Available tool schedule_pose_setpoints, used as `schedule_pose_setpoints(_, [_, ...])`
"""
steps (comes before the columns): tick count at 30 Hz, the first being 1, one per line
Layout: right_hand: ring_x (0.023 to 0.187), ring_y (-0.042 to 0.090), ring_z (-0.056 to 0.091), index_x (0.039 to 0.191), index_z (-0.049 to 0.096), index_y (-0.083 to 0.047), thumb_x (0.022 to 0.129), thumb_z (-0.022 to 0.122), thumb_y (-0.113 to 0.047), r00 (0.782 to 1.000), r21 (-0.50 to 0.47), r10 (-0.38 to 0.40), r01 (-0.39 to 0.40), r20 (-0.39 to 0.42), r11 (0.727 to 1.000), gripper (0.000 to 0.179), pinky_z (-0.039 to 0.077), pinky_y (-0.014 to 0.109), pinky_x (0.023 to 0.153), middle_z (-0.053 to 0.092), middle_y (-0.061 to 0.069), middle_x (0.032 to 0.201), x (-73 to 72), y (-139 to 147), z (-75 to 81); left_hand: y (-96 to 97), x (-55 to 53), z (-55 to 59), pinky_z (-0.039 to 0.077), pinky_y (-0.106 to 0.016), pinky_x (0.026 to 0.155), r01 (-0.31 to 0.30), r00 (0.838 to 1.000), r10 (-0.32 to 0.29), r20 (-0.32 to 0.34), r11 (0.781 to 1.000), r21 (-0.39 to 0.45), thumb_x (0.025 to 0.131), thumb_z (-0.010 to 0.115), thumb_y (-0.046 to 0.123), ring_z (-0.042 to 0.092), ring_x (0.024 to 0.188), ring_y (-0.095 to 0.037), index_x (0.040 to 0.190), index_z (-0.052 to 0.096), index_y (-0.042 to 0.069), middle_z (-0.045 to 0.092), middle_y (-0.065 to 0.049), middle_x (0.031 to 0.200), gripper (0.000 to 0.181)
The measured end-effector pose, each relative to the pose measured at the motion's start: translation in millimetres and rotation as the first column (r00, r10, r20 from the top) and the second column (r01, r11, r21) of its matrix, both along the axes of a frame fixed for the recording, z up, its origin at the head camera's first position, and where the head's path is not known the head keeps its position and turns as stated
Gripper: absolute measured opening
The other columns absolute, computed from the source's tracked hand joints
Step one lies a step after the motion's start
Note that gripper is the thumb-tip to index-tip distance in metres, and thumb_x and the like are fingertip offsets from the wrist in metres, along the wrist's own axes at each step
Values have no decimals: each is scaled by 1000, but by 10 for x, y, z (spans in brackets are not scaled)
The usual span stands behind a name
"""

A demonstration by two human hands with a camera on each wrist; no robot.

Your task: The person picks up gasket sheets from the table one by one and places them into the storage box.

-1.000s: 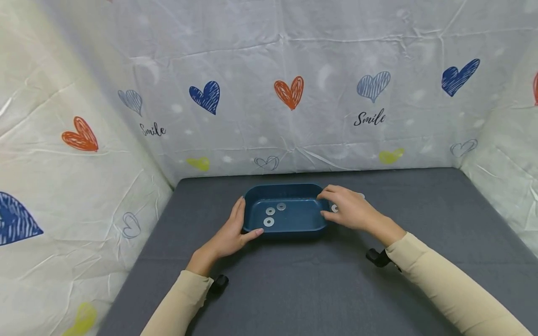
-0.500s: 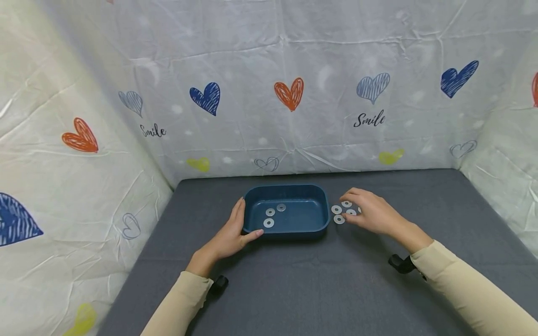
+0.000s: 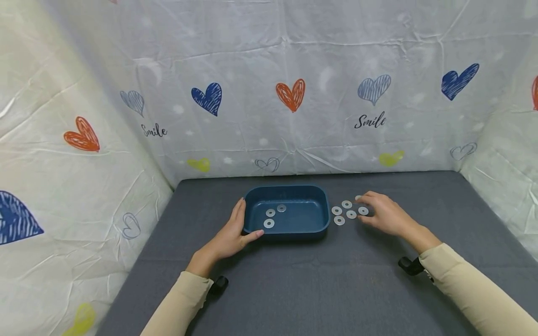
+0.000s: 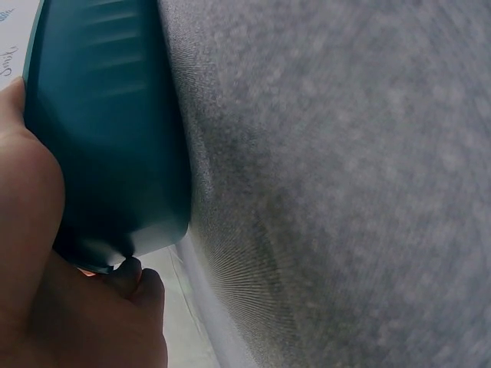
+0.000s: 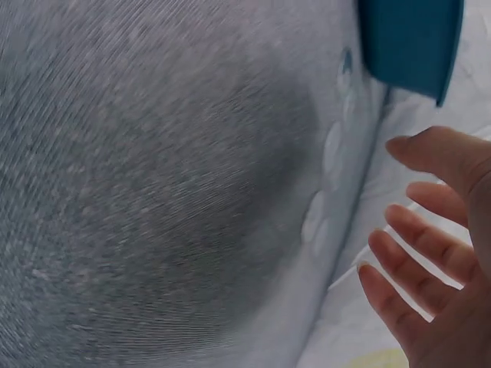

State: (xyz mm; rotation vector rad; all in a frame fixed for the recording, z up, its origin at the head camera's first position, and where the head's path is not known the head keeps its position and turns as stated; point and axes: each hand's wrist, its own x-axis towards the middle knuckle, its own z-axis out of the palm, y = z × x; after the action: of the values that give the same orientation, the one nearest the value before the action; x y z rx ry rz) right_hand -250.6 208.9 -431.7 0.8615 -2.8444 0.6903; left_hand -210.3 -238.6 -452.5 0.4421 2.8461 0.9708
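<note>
A dark blue rectangular tray stands on the table, and my left hand grips its near left corner. In the left wrist view, the thumb and fingers lie around the tray wall. Three flat metal washers lie inside the tray, toward its left end. Several more washers are on the cloth just right of the tray. My right hand hovers at the right side of this group, thumb and fingers apart. In the right wrist view, its fingers are spread and hold nothing.
Grey cloth covers the table. A pale curtain printed with hearts hangs along the back edge and both sides. Black wrist devices sit under both sleeves.
My right hand has moved from over the tray's right end to the right, uncovering the washers on the cloth. The left hand and tray have stayed in place.
</note>
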Motion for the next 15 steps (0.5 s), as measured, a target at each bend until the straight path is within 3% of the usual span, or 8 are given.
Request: schedule_pose_setpoints(15, [88, 30, 64, 110, 71, 8, 84, 82, -7, 998, -27, -55, 56, 21, 998, 32, 53, 49, 78, 68, 18, 101, -229, 85, -219, -4, 5, 2, 22, -59, 120, 3, 1000, -3, -7, 1000, 3, 96, 69, 49, 11, 155, -41, 163, -7, 3, -9, -21, 169, 112])
